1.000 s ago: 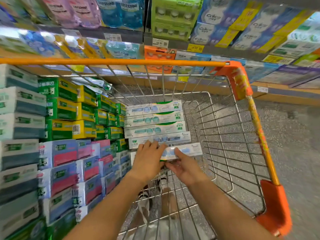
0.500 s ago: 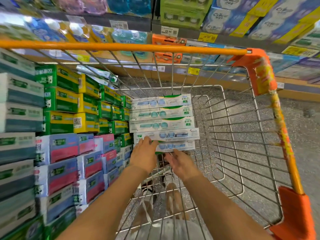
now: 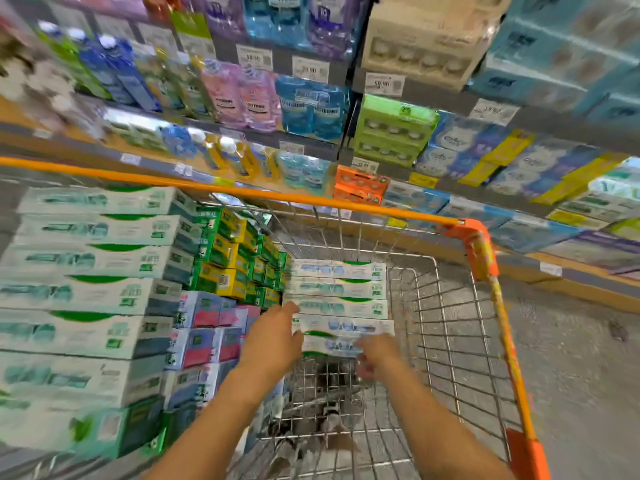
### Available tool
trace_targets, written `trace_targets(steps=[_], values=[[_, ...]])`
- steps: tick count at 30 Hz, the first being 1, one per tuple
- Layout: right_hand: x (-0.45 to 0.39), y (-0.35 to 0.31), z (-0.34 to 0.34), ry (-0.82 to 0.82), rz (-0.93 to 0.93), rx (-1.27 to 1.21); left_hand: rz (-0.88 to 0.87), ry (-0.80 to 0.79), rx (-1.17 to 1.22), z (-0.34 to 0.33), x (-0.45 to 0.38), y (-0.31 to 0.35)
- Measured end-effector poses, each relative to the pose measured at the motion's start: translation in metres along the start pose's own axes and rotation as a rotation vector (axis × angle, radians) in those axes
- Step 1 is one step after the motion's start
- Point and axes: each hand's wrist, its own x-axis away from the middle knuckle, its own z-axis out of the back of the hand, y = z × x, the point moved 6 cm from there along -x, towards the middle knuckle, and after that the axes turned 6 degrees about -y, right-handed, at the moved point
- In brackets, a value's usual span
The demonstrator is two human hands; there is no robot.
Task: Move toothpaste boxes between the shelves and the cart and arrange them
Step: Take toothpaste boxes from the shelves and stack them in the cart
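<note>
A stack of several white toothpaste boxes (image 3: 341,289) lies across the far middle of the wire cart (image 3: 450,323). My left hand (image 3: 273,337) rests with straight fingers against the stack's left end. My right hand (image 3: 377,353) is at the right end of the lowest box (image 3: 329,345); motion blur hides whether its fingers still hold it. The cart's left side is packed with white-and-green boxes (image 3: 93,292), green-and-yellow boxes (image 3: 228,268) and blue-and-pink boxes (image 3: 204,341).
The cart's orange rim (image 3: 346,202) and orange corner piece (image 3: 479,244) frame the basket. Its right half shows bare wire. Beyond it, store shelves carry mouthwash bottles (image 3: 301,105), a green pack (image 3: 391,129) and more boxed goods (image 3: 519,168). Grey floor (image 3: 571,358) lies to the right.
The box I held at an angle now lies level at the bottom of the white stack. The view has tilted up toward the shelves and blurred.
</note>
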Motion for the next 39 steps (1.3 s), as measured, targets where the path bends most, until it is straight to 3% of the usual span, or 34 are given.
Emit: trace_targets(steps=[2,6,10,16,19,22,25,27,30,34,39], values=[[-0.019,0.032,-0.031,-0.185,-0.182,-0.313,0.051,-0.042,0.001,-0.012,0.001,-0.012],[-0.042,0.051,-0.072,-0.378,-0.248,-0.721,0.088,-0.123,-0.044,-0.037,-0.013,-0.024],[-0.067,0.059,-0.071,-0.330,-0.219,-0.885,0.096,-0.113,-0.034,-0.047,-0.024,-0.032],[-0.080,0.072,-0.059,-0.221,-0.154,-0.927,0.083,-0.133,-0.056,-0.049,-0.020,-0.034],[-0.089,0.074,-0.052,-0.183,-0.145,-0.783,0.065,-0.095,-0.020,-0.039,-0.019,-0.029],[-0.085,0.074,-0.058,-0.259,-0.163,-0.575,0.047,-0.020,0.021,-0.022,-0.014,-0.023],[-0.046,0.049,-0.054,-0.290,-0.134,-0.181,0.043,0.044,0.010,-0.002,-0.003,-0.018],[-0.008,0.007,-0.038,-0.182,0.066,0.152,0.044,0.077,0.001,0.012,0.010,-0.012],[0.081,-0.070,-0.018,-0.054,0.545,0.599,0.034,0.130,0.002,0.040,0.041,0.000],[0.205,-0.129,-0.019,0.096,0.910,1.131,-0.007,0.270,0.029,0.087,0.106,0.012],[0.345,-0.138,-0.070,0.173,1.280,1.296,-0.035,0.507,0.079,0.144,0.219,-0.001]])
